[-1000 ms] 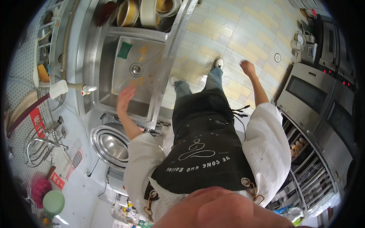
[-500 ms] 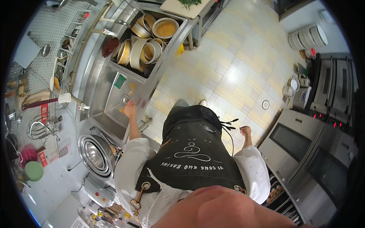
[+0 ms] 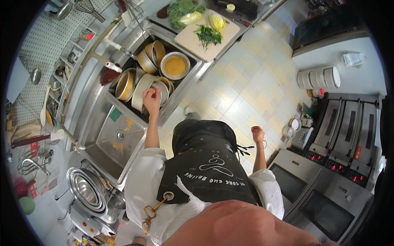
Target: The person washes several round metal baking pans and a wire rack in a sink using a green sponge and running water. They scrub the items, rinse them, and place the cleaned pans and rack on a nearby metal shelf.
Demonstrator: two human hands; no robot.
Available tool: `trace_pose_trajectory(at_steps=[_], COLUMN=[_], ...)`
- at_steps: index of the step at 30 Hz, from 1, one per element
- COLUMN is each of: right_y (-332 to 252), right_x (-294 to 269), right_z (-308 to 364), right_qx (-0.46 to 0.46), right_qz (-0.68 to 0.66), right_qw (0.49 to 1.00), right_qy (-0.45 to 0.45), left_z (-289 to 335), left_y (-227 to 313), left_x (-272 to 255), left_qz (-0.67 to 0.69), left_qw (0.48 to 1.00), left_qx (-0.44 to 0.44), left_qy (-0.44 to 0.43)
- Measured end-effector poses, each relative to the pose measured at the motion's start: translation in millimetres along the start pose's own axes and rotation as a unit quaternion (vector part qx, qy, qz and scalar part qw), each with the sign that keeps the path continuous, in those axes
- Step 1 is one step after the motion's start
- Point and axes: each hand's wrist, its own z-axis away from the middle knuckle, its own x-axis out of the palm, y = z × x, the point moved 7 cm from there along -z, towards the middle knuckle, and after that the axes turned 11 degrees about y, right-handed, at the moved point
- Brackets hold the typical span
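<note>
My left hand (image 3: 152, 101) hangs over the near edge of a sink basin packed with round cake pans (image 3: 141, 88). Its fingers are loosely curled with nothing seen in them, and I cannot tell whether it touches a pan. A pan with a yellowish-brown bottom (image 3: 175, 66) lies on top, just beyond that hand. My right hand (image 3: 257, 134) hangs in the air to the right of my black apron (image 3: 205, 164), its fingers curled in and no object showing.
The nearer sink basin (image 3: 100, 153) holds a green scouring pad (image 3: 115, 115) and yellow scraps. Beyond the sink, a cutting board (image 3: 227, 35) bears chopped greens (image 3: 207, 36). Nested metal bowls (image 3: 86, 190) stand at the lower left. Ovens (image 3: 340, 135) line the right side.
I have moved forward along the sink, so the cutting board and more of the ovens show. My left hand has passed from above the nearer basin to the pans. My right forearm shows more.
</note>
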Motion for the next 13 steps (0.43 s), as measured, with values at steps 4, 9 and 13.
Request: trace_pose_trajectory(at_steps=[4,9,13], right_y=[-9,-108,-212], right_x=[4,46,66], right_z=[-61,-191,-302], right_qx=[0.031,-0.057,-0.118], right_qz=[-0.013,0.021,-0.006], right_qw=[0.999,0.993,0.983], right_qy=[-0.029,-0.102,-0.139], left_z=[-46,-69,-68], left_y=[46,34,-6], left_x=[82,119,127], left_qz=[0.081,0.065,0.016], left_qw=[0.996,0.997,0.996], left_qx=[-0.020,-0.028,-0.082], left_qy=[-0.033,-0.036,-0.011])
